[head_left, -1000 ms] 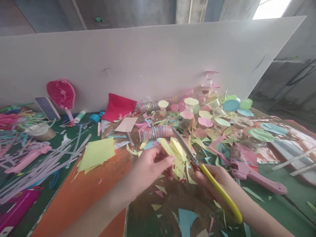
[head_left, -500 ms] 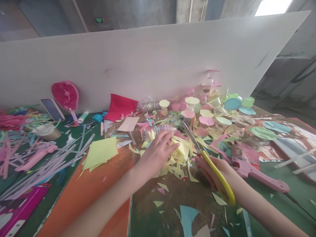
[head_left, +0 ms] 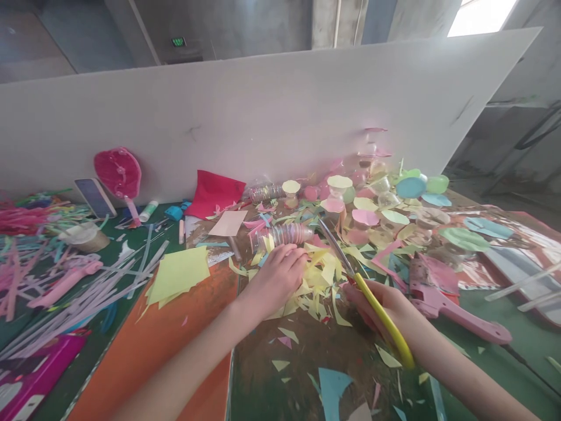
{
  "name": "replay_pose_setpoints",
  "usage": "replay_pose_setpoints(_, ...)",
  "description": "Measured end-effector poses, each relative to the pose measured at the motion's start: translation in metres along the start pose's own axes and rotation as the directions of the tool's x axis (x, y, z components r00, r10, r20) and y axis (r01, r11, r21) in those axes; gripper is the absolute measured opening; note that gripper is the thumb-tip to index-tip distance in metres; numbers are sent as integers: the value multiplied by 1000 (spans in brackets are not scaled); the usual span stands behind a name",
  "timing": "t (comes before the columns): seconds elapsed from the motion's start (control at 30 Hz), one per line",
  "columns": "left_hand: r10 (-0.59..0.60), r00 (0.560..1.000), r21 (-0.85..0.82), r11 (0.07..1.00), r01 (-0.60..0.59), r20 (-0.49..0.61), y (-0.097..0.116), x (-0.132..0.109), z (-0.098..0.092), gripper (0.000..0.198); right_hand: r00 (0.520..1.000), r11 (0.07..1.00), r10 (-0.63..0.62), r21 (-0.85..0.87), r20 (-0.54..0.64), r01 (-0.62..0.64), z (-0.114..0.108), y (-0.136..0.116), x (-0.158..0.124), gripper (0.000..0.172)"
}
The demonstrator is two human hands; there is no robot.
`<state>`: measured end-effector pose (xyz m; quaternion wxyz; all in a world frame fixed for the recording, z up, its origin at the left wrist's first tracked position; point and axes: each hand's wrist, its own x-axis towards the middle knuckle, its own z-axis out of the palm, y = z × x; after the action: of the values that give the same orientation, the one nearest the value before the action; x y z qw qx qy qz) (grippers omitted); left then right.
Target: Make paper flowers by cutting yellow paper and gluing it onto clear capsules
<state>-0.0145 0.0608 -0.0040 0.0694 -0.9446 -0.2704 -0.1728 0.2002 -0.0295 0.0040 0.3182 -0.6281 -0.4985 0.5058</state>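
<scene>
My right hand is closed round the yellow handle of a pair of scissors. The blades point forward and away, over the paper scraps, and look nearly together. My left hand rests at the near side of a heap of yellow paper scraps, its fingers curled in. What these fingers hold, if anything, is hidden. Just beyond this hand lies a clear ribbed plastic bottle piece. A stack of yellow paper squares sits left of my left forearm on an orange board.
A pink glue gun with a cord lies right of my right hand. Plastic cups with paper discs crowd the back right, before a white panel. Pale strips, a phone and a pink heart-shaped piece are at left.
My left hand's fingers were spread over the scraps and are now curled in, with the hand slightly nearer. My right hand keeps the scissors in nearly the same place. The camera view shifts slightly.
</scene>
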Motion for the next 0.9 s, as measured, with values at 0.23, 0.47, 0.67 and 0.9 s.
replay_pose_setpoints(0.23,-269,946,-343,919,195,-181,2,-6,-14,11,969,945,-173,-307,-178,113,-5,22,10,39)
replay_pose_setpoints(0.47,-334,919,-445,870,214,-211,15,-8,-22,17,949,722,-203,-691,-241,-21,-9,17,16,28)
replay_pose_setpoints(0.67,-98,969,-248,968,39,-228,25,-12,-21,27,861,591,-445,-803,-247,75,-8,26,18,26)
replay_pose_setpoints(0.9,-39,984,-219,976,0,-171,33,-14,-20,27,822,741,-540,-566,-182,361,-8,11,4,32)
